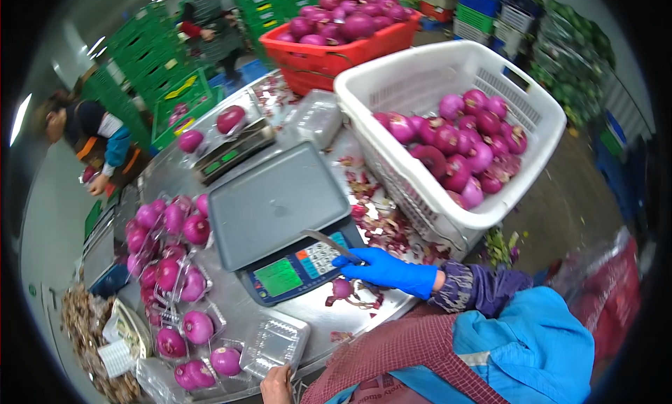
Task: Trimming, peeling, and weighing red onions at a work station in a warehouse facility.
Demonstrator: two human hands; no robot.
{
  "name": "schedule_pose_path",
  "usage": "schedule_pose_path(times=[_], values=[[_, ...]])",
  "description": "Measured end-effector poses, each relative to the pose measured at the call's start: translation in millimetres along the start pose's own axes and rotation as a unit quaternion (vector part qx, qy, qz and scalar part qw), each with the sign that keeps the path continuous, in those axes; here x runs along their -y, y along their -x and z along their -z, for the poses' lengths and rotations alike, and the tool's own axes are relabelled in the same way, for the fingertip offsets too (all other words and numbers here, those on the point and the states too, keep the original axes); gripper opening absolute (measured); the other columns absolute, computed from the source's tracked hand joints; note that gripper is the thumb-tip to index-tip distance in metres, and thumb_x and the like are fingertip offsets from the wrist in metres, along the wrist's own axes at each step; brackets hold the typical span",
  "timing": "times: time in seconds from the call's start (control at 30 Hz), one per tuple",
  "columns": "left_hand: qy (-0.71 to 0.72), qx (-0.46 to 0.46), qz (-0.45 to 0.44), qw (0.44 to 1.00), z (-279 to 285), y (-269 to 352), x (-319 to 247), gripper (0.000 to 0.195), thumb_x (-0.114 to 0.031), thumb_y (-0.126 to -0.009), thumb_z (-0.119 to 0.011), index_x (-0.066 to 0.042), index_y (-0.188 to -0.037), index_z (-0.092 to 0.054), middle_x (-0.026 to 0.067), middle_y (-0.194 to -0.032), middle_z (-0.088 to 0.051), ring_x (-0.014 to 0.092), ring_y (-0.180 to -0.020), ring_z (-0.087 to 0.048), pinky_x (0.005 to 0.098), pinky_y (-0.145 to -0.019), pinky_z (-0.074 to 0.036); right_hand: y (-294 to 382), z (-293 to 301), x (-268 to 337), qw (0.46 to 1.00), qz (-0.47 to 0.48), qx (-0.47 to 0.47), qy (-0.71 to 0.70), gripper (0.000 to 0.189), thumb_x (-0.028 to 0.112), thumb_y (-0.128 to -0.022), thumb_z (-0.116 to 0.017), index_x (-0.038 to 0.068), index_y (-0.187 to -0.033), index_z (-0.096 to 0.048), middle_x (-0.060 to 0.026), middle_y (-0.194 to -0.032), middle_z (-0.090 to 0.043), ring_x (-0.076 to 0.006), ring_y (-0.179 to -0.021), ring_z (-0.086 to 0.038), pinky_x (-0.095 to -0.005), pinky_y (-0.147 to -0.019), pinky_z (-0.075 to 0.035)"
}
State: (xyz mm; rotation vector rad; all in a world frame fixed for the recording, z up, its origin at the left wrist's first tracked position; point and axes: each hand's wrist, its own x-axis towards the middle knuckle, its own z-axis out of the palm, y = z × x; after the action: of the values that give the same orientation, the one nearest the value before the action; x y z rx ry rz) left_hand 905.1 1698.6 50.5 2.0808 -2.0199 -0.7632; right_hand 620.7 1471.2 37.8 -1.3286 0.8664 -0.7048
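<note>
My right hand (386, 270), in a blue glove, grips a small curved knife (336, 242), its blade over the keypad of a digital weighing scale (278, 210). The scale's grey pan carries no onions, and its display glows green. At the bottom edge of the picture, my bare left hand (276, 384) pinches the near rim of a clear plastic tray (275, 343). Left of that tray, clear trays of peeled red onions (198, 328) crowd the steel table (231, 294). A small red onion (342, 288) lies among skins below my glove.
A white basket (451, 218) of red onions stands at the right, beside scattered onion skins (388, 228). Behind it sits a red crate (310, 63) heaped with onions. A second scale (231, 152) is farther back. Two people (113, 141) (210, 31) are beyond the table, near stacked green crates (142, 52).
</note>
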Motion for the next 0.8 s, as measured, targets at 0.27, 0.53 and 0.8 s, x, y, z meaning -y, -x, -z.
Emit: schedule_pose_path(times=[0.27,0.53,0.8], values=[[-0.005,-0.015,-0.049,0.999,-3,-1,10,0.031,-0.001,-0.075,-0.051,0.002,-0.105,-0.054,0.0244,-0.090,-0.056,0.042,-0.085,-0.052,0.0457,-0.074,-0.043,20,27,-16,1.000,-0.012,-0.013,-0.002,0.035,0.024,-0.083,-0.060,0.006,-0.113,-0.057,-0.0086,-0.096,-0.063,-0.0136,-0.083,-0.059,-0.0269,-0.070,-0.048],[-0.009,-0.044,0.080,0.996,-19,-19,8,0.022,-0.016,-0.086,-0.050,0.000,-0.097,-0.058,0.0217,-0.085,-0.059,0.038,-0.080,-0.055,0.0430,-0.072,-0.044,25,38,-38,0.999,-0.033,0.013,-0.020,0.034,0.025,-0.084,-0.059,0.006,-0.112,-0.057,-0.0075,-0.088,-0.063,-0.0125,-0.078,-0.058,-0.0266,-0.069,-0.047],[-0.161,-0.220,-0.083,0.959,39,-44,-63,0.015,-0.015,-0.086,-0.051,-0.004,-0.093,-0.058,0.0169,-0.077,-0.058,0.035,-0.068,-0.056,0.0407,-0.060,-0.045,42,60,-60,0.994,-0.081,0.045,-0.060,0.034,0.026,-0.087,-0.056,0.005,-0.113,-0.056,-0.0038,-0.086,-0.061,-0.0097,-0.079,-0.054,-0.0259,-0.071,-0.046]])
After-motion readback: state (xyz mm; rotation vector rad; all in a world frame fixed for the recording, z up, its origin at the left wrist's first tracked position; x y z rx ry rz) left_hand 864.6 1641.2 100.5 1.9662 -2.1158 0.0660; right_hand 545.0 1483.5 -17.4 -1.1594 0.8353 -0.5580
